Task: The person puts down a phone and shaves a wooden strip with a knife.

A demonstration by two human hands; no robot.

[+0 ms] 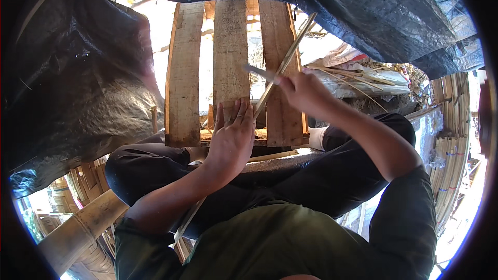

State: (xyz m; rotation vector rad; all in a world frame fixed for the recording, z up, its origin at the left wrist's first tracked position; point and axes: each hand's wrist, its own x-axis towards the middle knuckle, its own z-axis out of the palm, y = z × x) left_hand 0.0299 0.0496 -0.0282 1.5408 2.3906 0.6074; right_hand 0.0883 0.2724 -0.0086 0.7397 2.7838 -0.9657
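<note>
A long, thin bamboo strip (286,61) slants across a slatted wooden bench (185,67) in front of me. My left hand (233,136) holds the strip near the bench's front edge, its fingers pointing away from me. The strip's tail comes out below this hand and runs along my left forearm. Closed around a knife (262,73), my right hand (306,92) is farther up and to the right. The blade points left and crosses the strip. Its handle is mostly hidden in my fist, and whether the edge touches the strip I cannot tell.
Dark plastic sheeting (384,10) hangs at the far side and on the left. Loose bamboo strips (358,77) lie beyond the bench at right. Bundled strips (448,161) stand at far right. A thick bamboo pole (83,231) is at lower left. My bent legs flank the bench.
</note>
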